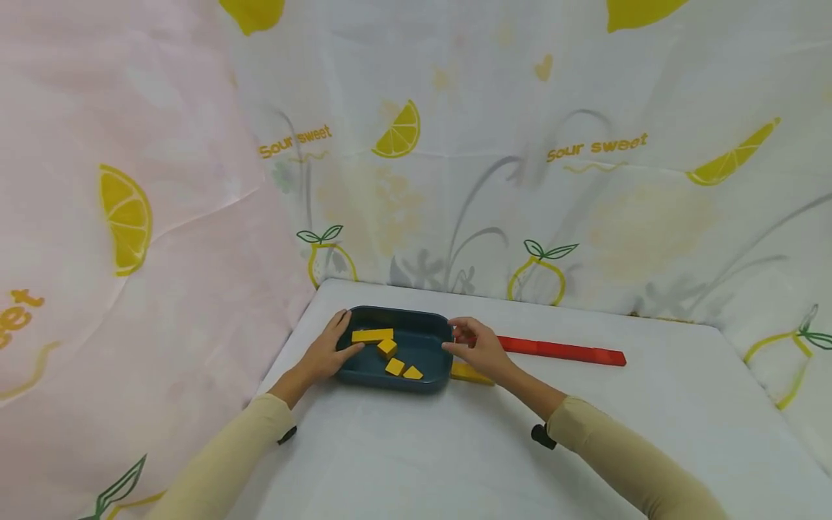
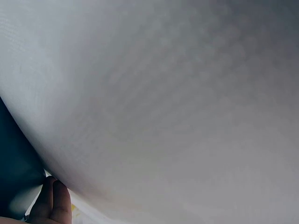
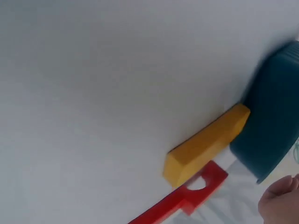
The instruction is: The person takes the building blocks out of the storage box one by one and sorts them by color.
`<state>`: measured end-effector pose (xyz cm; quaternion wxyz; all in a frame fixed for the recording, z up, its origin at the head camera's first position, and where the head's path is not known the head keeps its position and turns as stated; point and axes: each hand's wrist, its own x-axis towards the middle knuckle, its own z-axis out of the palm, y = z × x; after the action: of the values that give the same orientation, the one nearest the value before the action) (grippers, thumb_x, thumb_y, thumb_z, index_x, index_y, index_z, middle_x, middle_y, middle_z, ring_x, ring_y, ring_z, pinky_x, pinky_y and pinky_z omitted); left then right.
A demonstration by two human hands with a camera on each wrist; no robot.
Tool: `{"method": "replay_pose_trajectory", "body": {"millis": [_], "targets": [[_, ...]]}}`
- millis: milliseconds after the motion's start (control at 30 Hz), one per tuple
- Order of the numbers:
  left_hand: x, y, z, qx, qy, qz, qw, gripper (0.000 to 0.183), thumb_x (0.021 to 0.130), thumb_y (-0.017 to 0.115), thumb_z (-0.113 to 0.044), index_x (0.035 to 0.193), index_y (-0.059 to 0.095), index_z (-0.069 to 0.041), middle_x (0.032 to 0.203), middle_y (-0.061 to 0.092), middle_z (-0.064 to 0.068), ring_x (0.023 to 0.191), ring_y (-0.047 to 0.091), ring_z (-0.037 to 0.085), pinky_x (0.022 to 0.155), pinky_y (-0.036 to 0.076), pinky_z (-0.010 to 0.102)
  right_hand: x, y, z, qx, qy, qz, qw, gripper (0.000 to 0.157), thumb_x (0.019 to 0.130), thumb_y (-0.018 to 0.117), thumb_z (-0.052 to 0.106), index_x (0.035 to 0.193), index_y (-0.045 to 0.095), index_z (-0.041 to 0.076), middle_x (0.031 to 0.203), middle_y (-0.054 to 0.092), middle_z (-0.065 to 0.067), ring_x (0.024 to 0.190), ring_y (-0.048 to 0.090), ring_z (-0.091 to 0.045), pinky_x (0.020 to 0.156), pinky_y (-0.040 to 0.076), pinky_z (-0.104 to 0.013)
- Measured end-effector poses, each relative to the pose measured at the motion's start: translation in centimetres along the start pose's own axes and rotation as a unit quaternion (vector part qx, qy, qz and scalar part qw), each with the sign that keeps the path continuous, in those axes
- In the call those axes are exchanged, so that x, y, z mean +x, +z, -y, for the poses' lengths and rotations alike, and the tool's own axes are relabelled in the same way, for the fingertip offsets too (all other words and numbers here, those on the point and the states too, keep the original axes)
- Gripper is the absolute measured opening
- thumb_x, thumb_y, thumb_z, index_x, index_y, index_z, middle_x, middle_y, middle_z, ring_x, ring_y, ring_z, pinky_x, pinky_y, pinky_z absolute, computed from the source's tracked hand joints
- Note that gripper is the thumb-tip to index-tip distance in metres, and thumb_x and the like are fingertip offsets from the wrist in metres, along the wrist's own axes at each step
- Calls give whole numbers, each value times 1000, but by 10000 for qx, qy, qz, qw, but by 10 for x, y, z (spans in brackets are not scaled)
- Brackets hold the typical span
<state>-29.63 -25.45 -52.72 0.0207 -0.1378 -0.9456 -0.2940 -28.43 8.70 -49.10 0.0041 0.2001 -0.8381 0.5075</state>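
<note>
A dark blue rectangular tray [image 1: 425,343] lies on the white table. Inside it are a long yellow block [image 1: 373,336], a yellow cube [image 1: 387,349] and two smaller yellow pieces [image 1: 394,367]. My left hand [image 1: 323,355] grips the tray's left end, thumb over the rim and fingers toward the far corner. At the right end, my right hand [image 1: 479,349] holds the rim with thumb and fingers. Another long yellow block [image 3: 205,144] lies on the table against the tray's right end, partly hidden by it in the head view.
A row of red blocks [image 1: 559,349] runs rightward from behind my right hand; the red piece [image 3: 205,182] nearest the tray has a rounded cutout. Lemon-printed cloth [image 1: 448,180] hangs behind the table [image 1: 416,455] and along its left side.
</note>
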Motion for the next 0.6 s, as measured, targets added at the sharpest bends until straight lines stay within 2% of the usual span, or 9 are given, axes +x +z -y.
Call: {"method": "replay_pose_trajectory", "body": {"millis": [133,267,367,467,600], "targets": [[1,1,-1,-8,-14,63,10000,84,88,52,-51,149,12,-10,155,9,13,140,17,36,109,21,56,11,18,3,-30,-397,382,9985,47,83,68,29,124,56,12,110,58,-15,95,57,-21,78,49,-25],[2,2,-3,-22,-29,130,9999,83,88,52,-52,149,13,-11,155,9,12,140,17,34,110,20,56,25,35,4,85,-327,581,9977,45,84,66,29,126,55,18,119,56,-14,106,58,-24,88,50,-31],[3,2,-2,-18,11,86,10000,83,88,52,-51,149,14,-10,155,10,13,140,18,35,110,21,56,42,49,7,145,-374,406,9984,43,85,66,24,126,56,15,120,58,-14,107,60,-25,91,49,-36],[3,2,-2,-45,-3,-4,10000,82,88,53,-49,149,14,-10,155,10,13,140,19,34,109,21,56,58,66,6,47,-479,145,9987,40,86,64,20,124,57,10,117,60,-16,103,61,-23,90,50,-35],[2,2,-2,-57,10,-31,10000,81,89,53,-47,148,15,-9,155,10,13,140,19,35,109,22,56,69,85,2,-82,-384,-73,9992,36,87,64,19,120,59,8,112,62,-14,100,63,-22,87,51,-31]]}}
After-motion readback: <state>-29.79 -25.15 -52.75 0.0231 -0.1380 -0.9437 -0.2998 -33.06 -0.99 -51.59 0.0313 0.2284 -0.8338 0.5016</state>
